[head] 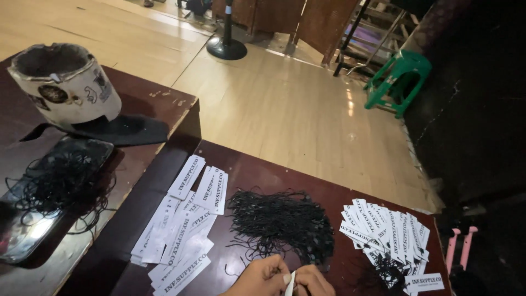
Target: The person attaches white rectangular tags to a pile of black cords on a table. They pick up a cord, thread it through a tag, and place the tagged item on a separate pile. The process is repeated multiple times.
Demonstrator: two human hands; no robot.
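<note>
Pinching a small white paper tag between the fingertips of both hands, the left hand and right hand meet at the dark wooden table's near edge, just below a tangled pile of black strings, between two heaps of white printed tags.

White rectangular paper tags lie heaped left, another fanned pile right, a phone screen far left.

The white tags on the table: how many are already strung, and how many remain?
Done, it seems: the fanned tags on the right, black strings showing on them. In hand: one tag pinched between left hand and right hand. Left: the loose tags on the left and the pile of strings.
</note>
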